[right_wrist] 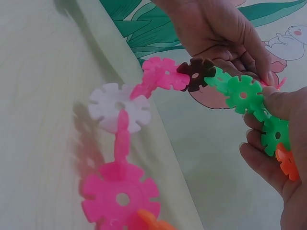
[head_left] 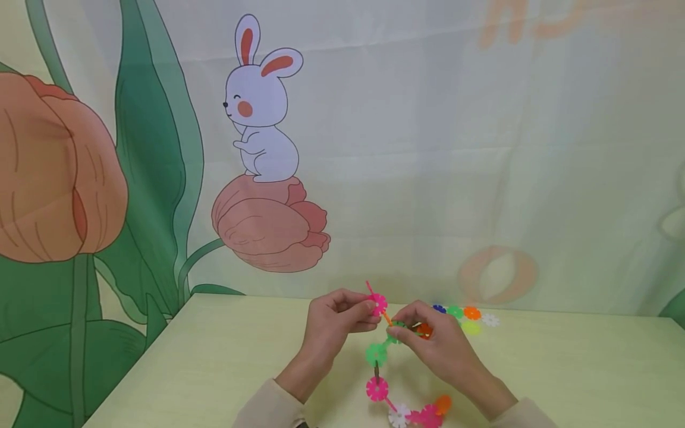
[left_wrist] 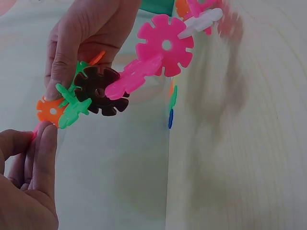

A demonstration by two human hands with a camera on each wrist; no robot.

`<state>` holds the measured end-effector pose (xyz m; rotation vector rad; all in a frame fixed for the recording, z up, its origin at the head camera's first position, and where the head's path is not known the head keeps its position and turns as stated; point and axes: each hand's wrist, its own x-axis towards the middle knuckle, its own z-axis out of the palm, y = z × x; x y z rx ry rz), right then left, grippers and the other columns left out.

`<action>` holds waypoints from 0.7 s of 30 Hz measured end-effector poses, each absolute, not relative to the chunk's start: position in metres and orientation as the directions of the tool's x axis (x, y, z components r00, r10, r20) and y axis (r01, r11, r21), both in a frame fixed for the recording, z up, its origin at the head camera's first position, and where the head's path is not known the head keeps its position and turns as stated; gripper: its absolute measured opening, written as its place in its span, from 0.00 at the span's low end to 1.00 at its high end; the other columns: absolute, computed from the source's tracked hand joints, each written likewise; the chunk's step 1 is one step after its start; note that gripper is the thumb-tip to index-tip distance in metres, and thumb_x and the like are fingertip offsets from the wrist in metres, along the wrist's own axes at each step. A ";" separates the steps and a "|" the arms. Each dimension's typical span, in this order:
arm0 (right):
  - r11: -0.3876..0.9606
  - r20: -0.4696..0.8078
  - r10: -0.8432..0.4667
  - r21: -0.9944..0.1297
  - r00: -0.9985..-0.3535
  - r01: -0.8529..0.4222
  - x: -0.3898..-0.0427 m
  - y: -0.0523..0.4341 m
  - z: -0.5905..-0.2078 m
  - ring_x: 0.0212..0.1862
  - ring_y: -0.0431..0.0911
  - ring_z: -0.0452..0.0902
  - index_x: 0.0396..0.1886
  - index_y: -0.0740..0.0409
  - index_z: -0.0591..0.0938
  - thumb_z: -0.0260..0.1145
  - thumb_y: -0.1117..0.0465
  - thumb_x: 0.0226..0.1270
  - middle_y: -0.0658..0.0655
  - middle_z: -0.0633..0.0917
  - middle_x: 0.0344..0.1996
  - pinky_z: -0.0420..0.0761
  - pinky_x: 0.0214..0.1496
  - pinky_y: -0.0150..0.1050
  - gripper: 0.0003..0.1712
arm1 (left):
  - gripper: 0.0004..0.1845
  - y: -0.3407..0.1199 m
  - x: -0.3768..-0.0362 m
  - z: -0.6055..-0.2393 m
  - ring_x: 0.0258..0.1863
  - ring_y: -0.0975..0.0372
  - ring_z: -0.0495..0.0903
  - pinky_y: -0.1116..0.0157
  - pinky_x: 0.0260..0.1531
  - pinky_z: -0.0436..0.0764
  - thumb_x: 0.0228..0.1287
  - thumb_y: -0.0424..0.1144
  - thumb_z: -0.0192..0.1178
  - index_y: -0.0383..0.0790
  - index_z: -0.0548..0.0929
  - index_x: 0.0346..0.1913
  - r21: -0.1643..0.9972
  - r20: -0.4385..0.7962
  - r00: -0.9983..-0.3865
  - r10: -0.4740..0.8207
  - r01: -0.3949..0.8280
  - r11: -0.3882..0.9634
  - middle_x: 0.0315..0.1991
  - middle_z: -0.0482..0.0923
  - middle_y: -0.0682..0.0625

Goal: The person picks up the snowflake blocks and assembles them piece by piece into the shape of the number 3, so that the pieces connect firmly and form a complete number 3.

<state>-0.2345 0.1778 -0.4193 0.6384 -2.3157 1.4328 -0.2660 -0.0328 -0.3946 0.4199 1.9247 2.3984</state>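
- A chain (head_left: 377,355) of interlocked snowflake discs is being held above the table (head_left: 214,356), near its front edge, by both hands.
- The upper end of the chain is being pinched by the left hand (head_left: 334,324); its fingers are being kept curled on a pink disc (head_left: 379,304).
- The next section of the chain is being gripped by the right hand (head_left: 436,345), with thumb and fingers closed on a green disc (head_left: 397,333) just beside the pink disc.
- Below the hands, the chain is being left to hang toward the table: green, dark brown, pink, then white, pink and orange discs at the lower end.
- In the left wrist view, the brown disc (left_wrist: 99,90) is being shown between green and pink links.
- A loose pile (head_left: 462,315) of blue, green, orange, yellow and white discs is lying on the table beyond the right hand, near the far edge.
- A bunny backdrop (head_left: 262,107) is hanging behind the table.
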 end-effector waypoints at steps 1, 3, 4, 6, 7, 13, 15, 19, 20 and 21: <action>0.392 0.508 -0.194 -0.744 -0.839 -0.541 -0.235 0.178 -0.419 0.38 0.42 0.83 0.42 0.46 0.85 0.77 0.57 0.69 0.39 0.87 0.31 0.85 0.42 0.35 0.08 | 0.10 -0.033 -0.266 -0.395 0.32 0.57 0.91 0.55 0.43 0.91 0.67 0.29 0.73 0.24 0.87 0.46 0.963 0.185 -0.963 0.198 0.138 -0.230 0.38 0.89 0.38; 0.393 0.511 -0.193 -0.742 -0.837 -0.543 -0.235 0.177 -0.420 0.38 0.41 0.83 0.42 0.46 0.85 0.77 0.57 0.70 0.39 0.87 0.31 0.85 0.42 0.36 0.08 | 0.10 -0.033 -0.266 -0.394 0.32 0.57 0.91 0.55 0.43 0.91 0.67 0.29 0.73 0.24 0.87 0.46 0.964 0.189 -0.962 0.199 0.143 -0.224 0.38 0.89 0.38; 0.393 0.514 -0.193 -0.740 -0.836 -0.546 -0.235 0.177 -0.420 0.38 0.41 0.83 0.42 0.46 0.85 0.77 0.57 0.70 0.39 0.87 0.31 0.85 0.42 0.36 0.08 | 0.11 -0.034 -0.267 -0.394 0.32 0.56 0.91 0.55 0.43 0.91 0.67 0.30 0.73 0.25 0.87 0.46 0.965 0.191 -0.961 0.199 0.147 -0.217 0.38 0.89 0.38; 0.398 0.523 -0.196 -0.731 -0.830 -0.555 -0.235 0.177 -0.421 0.38 0.41 0.83 0.43 0.46 0.85 0.77 0.58 0.70 0.39 0.87 0.31 0.85 0.42 0.36 0.08 | 0.11 -0.034 -0.267 -0.393 0.33 0.56 0.91 0.56 0.43 0.91 0.68 0.31 0.73 0.25 0.87 0.47 0.968 0.201 -0.959 0.199 0.163 -0.193 0.38 0.89 0.39; 0.402 0.527 -0.200 -0.725 -0.826 -0.560 -0.236 0.177 -0.421 0.38 0.41 0.83 0.43 0.46 0.85 0.77 0.58 0.70 0.39 0.87 0.31 0.85 0.42 0.36 0.08 | 0.11 -0.034 -0.267 -0.393 0.33 0.56 0.91 0.56 0.43 0.91 0.68 0.31 0.73 0.25 0.87 0.46 0.969 0.207 -0.958 0.197 0.173 -0.176 0.38 0.89 0.40; 0.422 0.556 -0.223 -0.685 -0.800 -0.594 -0.237 0.177 -0.424 0.35 0.38 0.84 0.43 0.46 0.84 0.78 0.60 0.69 0.38 0.87 0.31 0.86 0.39 0.35 0.09 | 0.09 -0.036 -0.268 -0.391 0.33 0.56 0.90 0.57 0.42 0.91 0.67 0.29 0.71 0.26 0.87 0.45 0.971 0.232 -0.957 0.173 0.215 -0.107 0.36 0.88 0.41; 0.427 0.565 -0.224 -0.675 -0.794 -0.601 -0.237 0.177 -0.424 0.34 0.38 0.85 0.42 0.46 0.84 0.78 0.61 0.68 0.38 0.87 0.31 0.87 0.38 0.35 0.10 | 0.08 -0.036 -0.268 -0.391 0.33 0.56 0.90 0.57 0.42 0.91 0.68 0.29 0.71 0.26 0.87 0.44 0.969 0.238 -0.957 0.167 0.223 -0.104 0.35 0.88 0.41; 0.436 0.576 -0.225 -0.662 -0.786 -0.610 -0.237 0.176 -0.423 0.34 0.37 0.84 0.42 0.47 0.84 0.78 0.62 0.68 0.38 0.86 0.30 0.87 0.38 0.35 0.10 | 0.08 -0.036 -0.268 -0.390 0.33 0.57 0.90 0.57 0.42 0.91 0.68 0.29 0.71 0.26 0.87 0.45 0.969 0.235 -0.960 0.154 0.217 -0.121 0.35 0.88 0.41; 0.436 0.577 -0.226 -0.661 -0.785 -0.611 -0.237 0.176 -0.423 0.34 0.37 0.84 0.42 0.46 0.84 0.78 0.62 0.68 0.38 0.86 0.30 0.87 0.38 0.35 0.10 | 0.08 -0.036 -0.268 -0.390 0.33 0.57 0.90 0.57 0.42 0.91 0.68 0.29 0.71 0.26 0.87 0.45 0.969 0.230 -0.961 0.150 0.212 -0.128 0.35 0.88 0.41; 0.437 0.579 -0.228 -0.658 -0.783 -0.614 -0.237 0.175 -0.422 0.34 0.37 0.84 0.42 0.46 0.84 0.78 0.62 0.68 0.38 0.86 0.30 0.87 0.38 0.35 0.10 | 0.09 -0.036 -0.268 -0.391 0.32 0.57 0.90 0.57 0.42 0.92 0.68 0.29 0.71 0.25 0.87 0.45 0.968 0.228 -0.963 0.146 0.208 -0.138 0.35 0.88 0.41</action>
